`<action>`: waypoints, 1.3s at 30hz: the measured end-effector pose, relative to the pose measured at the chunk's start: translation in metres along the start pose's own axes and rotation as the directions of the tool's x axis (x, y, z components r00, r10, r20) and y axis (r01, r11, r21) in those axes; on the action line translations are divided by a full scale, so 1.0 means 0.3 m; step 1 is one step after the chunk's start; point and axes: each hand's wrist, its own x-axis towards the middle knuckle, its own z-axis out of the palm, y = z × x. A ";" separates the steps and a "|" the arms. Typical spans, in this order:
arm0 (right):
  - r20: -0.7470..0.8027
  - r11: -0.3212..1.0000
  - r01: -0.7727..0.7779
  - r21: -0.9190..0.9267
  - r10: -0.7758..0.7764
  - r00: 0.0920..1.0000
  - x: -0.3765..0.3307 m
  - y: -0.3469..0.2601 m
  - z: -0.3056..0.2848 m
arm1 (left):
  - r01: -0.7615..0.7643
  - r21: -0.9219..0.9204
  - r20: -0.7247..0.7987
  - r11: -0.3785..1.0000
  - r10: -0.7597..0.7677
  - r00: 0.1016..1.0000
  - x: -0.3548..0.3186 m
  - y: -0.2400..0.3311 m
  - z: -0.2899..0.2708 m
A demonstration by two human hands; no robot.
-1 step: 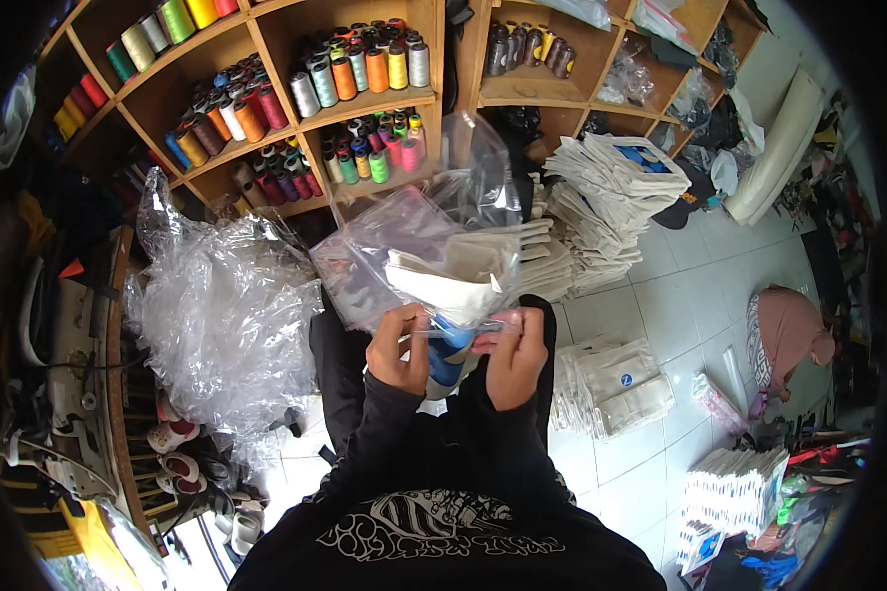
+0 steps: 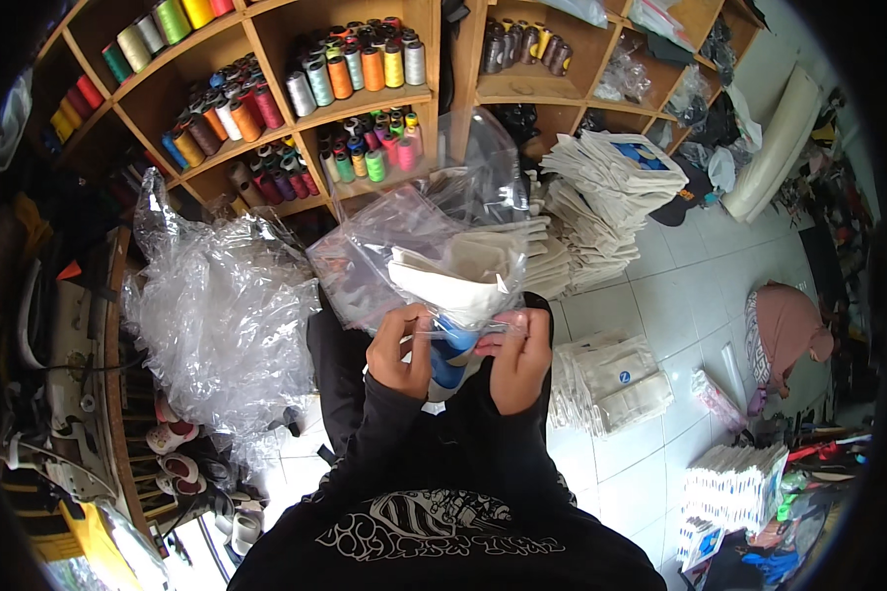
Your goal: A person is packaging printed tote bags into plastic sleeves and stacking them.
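Note:
In front of my lap, a folded cream cloth bag [image 2: 443, 284] with a blue print sits partly inside a clear plastic bag [image 2: 498, 182]. My left hand [image 2: 400, 353] is closed, pinching the near left edge of the plastic between thumb and fingers. On the other side, my right hand [image 2: 520, 362] pinches the near right edge. The blue lower part of the cloth bag [image 2: 448, 366] shows between both hands, below the plastic's edge. Flat plastic sleeves [image 2: 350, 261] lie just beyond my left hand.
A large heap of clear plastic [image 2: 222, 305] is at my left. Stacks of cream cloth bags [image 2: 611, 212] stand at the far right, with another pile [image 2: 611, 384] on the tiled floor. Thread spools fill the wooden shelves [image 2: 360, 105]. A person [image 2: 786, 330] bends down at the right.
The plastic bag and the cloth bag in it have shifted very slightly to the right. Both hands keep their pinch on the plastic edge.

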 end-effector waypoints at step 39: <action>0.240 0.346 0.254 -0.903 -0.086 0.967 0.123 0.507 -0.500 | -0.189 0.271 0.476 0.944 0.039 0.879 -0.140 -0.659 0.244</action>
